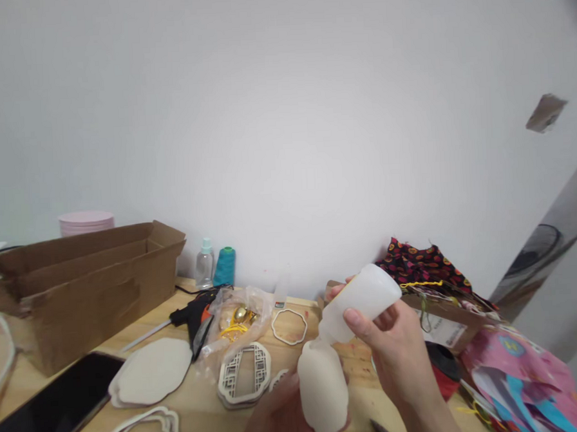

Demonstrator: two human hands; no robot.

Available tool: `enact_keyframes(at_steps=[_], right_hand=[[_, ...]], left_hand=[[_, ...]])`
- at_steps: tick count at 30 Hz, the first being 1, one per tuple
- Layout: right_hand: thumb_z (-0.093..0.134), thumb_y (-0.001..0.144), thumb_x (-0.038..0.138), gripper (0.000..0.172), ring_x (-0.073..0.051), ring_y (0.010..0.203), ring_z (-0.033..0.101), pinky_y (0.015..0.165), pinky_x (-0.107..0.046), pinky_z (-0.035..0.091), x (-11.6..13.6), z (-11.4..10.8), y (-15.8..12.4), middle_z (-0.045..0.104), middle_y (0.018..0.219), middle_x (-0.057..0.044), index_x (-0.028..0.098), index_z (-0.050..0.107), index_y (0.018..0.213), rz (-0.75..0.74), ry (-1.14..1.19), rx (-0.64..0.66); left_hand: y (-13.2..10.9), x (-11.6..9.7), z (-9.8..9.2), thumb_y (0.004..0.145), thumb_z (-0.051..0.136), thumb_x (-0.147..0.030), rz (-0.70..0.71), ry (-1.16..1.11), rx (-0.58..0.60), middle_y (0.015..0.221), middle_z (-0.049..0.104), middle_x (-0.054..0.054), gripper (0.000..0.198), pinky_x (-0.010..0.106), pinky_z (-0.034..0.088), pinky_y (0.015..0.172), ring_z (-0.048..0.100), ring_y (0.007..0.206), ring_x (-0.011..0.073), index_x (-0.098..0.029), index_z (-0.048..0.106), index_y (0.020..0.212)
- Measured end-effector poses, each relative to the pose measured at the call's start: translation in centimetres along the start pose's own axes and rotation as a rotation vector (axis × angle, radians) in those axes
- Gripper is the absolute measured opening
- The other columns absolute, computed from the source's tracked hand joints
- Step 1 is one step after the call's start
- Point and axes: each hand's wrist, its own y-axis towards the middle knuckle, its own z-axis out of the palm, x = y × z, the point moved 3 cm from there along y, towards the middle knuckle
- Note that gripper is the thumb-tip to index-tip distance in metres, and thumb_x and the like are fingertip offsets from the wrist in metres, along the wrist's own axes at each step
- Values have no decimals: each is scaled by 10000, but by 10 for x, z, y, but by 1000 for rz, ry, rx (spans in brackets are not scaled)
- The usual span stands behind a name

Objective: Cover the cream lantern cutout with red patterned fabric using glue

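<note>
The left hand (277, 413) clasps a flat cream scalloped oval panel (323, 389) over the desk (201, 404) — at the panel's upper end, the right hand (396, 339) grips a translucent white plastic bottle (363, 299), tilted nozzle-down.

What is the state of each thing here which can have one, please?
White bottle: tilted, base up, held by right fingers
Pale plate: held by left fingers
Cardboard box: open-topped
Phone: screen dark
Clear bottle: upright, capped
Thread spool: upright
Glue gun: lying down
Plastic bag: crumpled
</note>
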Motion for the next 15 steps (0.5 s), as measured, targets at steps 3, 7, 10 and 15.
enact_keyframes(at_steps=[3,7,10,15], right_hand=[[731,593,286,339,-209,747,621,652,-299,493,-2,1,-1,694,825,-84,151,625,887,10,7,12],[727,602,276,350,-206,731,618,644,-297,490,-4,0,-2,692,804,-76,154,626,914,5,-23,38],[729,601,276,317,-216,743,622,647,-305,493,-4,-1,-1,693,813,-82,152,634,877,-1,-25,28],[728,615,271,273,-226,801,626,704,-321,493,-6,-4,2,694,854,-93,148,639,842,-2,-22,31]], left_hand=[[1,1,1,687,617,-273,0,-2,42,996,685,76,284,403,366,866,573,949,220,-154,647,944],[3,2,-1,684,613,-295,6,-15,58,1031,668,80,318,395,368,853,563,964,222,-162,636,973],[3,2,-1,678,620,-295,6,-17,72,1011,678,70,305,369,382,837,566,965,211,-166,645,954],[2,2,-1,682,612,-303,13,23,58,993,685,79,310,387,377,849,584,918,214,-160,647,955]])
